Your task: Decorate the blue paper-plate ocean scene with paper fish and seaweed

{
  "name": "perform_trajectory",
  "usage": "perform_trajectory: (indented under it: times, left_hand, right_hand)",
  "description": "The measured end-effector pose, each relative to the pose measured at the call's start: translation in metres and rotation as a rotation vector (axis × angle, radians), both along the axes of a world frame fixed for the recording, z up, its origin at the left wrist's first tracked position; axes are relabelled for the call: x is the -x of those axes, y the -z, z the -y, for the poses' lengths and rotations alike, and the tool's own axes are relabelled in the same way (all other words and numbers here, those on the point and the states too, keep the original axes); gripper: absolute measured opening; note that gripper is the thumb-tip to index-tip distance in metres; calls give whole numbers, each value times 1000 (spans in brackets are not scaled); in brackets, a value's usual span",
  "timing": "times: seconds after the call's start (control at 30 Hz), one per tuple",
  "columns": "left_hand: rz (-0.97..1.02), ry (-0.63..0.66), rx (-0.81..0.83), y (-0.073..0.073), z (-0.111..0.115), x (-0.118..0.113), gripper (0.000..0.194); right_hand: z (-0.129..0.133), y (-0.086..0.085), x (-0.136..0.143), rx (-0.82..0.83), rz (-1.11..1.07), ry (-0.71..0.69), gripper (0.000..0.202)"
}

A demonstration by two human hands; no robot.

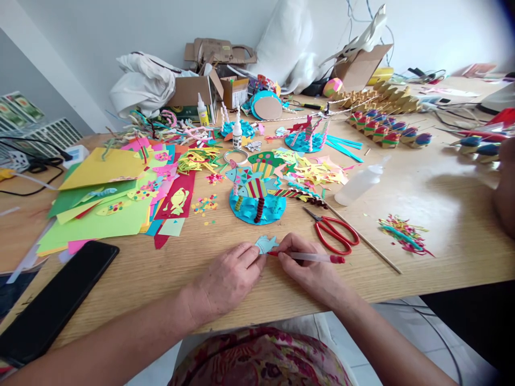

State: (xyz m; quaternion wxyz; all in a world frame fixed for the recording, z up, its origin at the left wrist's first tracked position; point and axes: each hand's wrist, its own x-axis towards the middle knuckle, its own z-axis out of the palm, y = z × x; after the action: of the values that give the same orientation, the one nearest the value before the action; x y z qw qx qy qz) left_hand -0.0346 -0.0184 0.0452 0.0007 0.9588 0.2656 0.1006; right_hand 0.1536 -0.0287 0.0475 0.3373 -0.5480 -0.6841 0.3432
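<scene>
A small light-blue paper fish [264, 244] with dotted markings lies near the table's front edge. My left hand [231, 277] is closed at its left side, fingertips pressed on its lower edge. A pen [317, 257] with a clear barrel and red ends is gripped in my right hand [308, 271], its tip at the fish's lower right. Just beyond stands a blue round base [245, 213] carrying striped paper fish [257, 187] on twisted stems. Red-handled scissors [336, 234] rest open to the right of my right hand.
Coloured paper sheets [100, 209] and a black phone [60, 295] lie left. A wooden stick [370, 241], a translucent bottle [360, 185] and a pile of scraps [404, 234] are right. Glue bottles [237, 131] stand behind. Part of another person shows at the right edge.
</scene>
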Motion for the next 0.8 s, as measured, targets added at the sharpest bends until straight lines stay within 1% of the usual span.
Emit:
perform_trajectory:
  times: [0.23,0.5,0.8]
  left_hand:
    - [-5,-2,2,-3,0,-1,25]
    - [-11,-2,-16,-2,0,-1,24]
    - [-16,-3,-12,-2,0,-1,26]
  right_hand:
    - [0,-1,0,10,9,-12,8]
    - [-1,1,1,12,3,18,8]
    - [-1,-2,1,-25,24,28,10]
